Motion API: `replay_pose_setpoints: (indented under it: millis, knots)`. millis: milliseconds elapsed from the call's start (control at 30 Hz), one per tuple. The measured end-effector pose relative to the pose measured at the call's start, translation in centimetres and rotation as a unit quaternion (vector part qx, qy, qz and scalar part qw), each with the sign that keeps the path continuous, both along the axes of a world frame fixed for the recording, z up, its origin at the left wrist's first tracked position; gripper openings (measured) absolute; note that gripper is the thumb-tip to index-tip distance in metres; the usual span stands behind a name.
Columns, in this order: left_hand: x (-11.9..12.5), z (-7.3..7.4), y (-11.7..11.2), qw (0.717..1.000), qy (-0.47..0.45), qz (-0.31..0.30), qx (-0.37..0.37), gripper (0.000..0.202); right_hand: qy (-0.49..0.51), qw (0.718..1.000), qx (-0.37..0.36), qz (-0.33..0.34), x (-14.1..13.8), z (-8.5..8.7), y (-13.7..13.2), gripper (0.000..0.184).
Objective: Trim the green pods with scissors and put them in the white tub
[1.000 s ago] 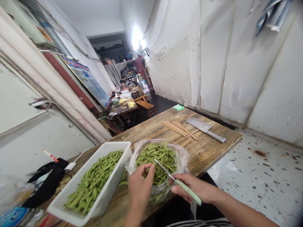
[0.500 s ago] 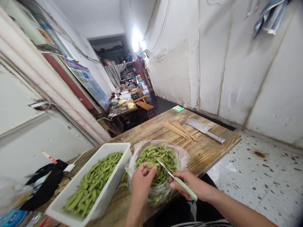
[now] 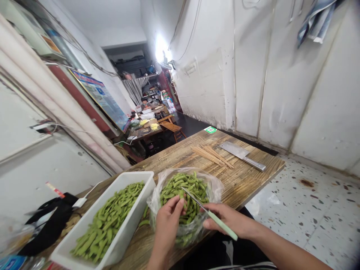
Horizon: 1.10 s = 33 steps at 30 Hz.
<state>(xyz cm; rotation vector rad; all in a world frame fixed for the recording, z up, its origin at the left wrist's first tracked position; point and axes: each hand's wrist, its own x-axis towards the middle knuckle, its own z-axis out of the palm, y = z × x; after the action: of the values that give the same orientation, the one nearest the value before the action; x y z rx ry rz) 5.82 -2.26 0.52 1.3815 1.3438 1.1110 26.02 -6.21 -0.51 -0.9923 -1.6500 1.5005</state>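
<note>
My left hand [image 3: 168, 214] is closed, thumb and fingers pinching a green edamame pod [image 3: 180, 195] that the fingers partly cover. My right hand [image 3: 225, 215] grips scissors [image 3: 222, 226] with pale green handles. Their metal blades point up and left, close to the fingertips of my left hand; whether they touch the pod I cannot tell. Both hands are over a clear plastic bag [image 3: 217, 184] whose opening is full of edamame pods [image 3: 180, 182]. Left of it stands a long white plastic tub [image 3: 134, 221] holding many more pods [image 3: 112, 217].
Thin wooden skewers [image 3: 211, 155] lie on the wooden table [image 3: 171, 157], beside a cleaver [image 3: 239, 152]. A green QR-code card [image 3: 210, 129] is at the far edge. Black cloth [image 3: 45, 228] and a white plug [image 3: 80, 202] sit left. Behind, a person [image 3: 144, 101] is at another table.
The whole view has shifted slightly left. My left fingers have closed further around the pod, so less of it shows. The scissors stay in my right hand near it.
</note>
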Motion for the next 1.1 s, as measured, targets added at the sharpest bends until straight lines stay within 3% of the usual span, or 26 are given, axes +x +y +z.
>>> replay_pose_setpoints:
  millis: [167,300,433,500,567,667,767,833,900,967,1100]
  knots:
    - [0.0,1.1,-0.5,0.996,0.071,-0.055,-0.001,0.037,-0.007,1.000,0.015,0.002,-0.2,0.2,0.1,0.046]
    - [0.5,1.4,-0.7,0.995,0.074,-0.069,-0.019,0.040,-0.004,0.999,-0.038,0.004,-0.8,-0.1,-0.1,0.050]
    - [0.2,0.9,-0.8,0.991,0.081,-0.090,-0.048,0.044,0.018,0.995,-0.096,-0.008,-1.3,-1.0,-0.2,0.053]
    - [-1.5,0.7,-0.5,0.990,0.128,-0.039,-0.039,0.048,0.035,0.992,-0.116,-0.013,-1.1,-1.5,-0.1,0.053]
    - [-4.4,1.1,0.2,0.974,0.212,0.080,-0.007,0.051,0.051,0.990,-0.129,-0.020,-0.5,-1.8,-0.1,0.054]
    - [-9.3,2.6,1.6,0.883,0.383,0.265,0.064,0.049,0.065,0.990,-0.125,-0.028,0.5,-2.2,-0.1,0.057]
    - [-10.7,3.6,2.3,0.799,0.486,0.326,0.136,0.057,0.085,0.990,-0.107,-0.037,1.0,-2.4,-0.3,0.054]
    - [-8.9,3.2,2.3,0.789,0.501,0.285,0.212,0.053,0.101,0.988,-0.110,-0.043,0.8,-2.5,-0.4,0.053]
    - [-5.8,2.0,2.3,0.819,0.490,0.151,0.257,0.036,0.115,0.985,-0.122,-0.049,0.5,-2.5,-0.4,0.053]
    - [-2.8,0.5,2.4,0.840,0.483,0.019,0.248,0.027,0.116,0.983,-0.131,-0.051,0.4,-2.4,-0.5,0.053]
    - [-0.2,-0.7,3.8,0.844,0.468,-0.110,0.237,0.045,0.108,0.984,-0.139,-0.042,0.5,-2.2,-0.8,0.053]
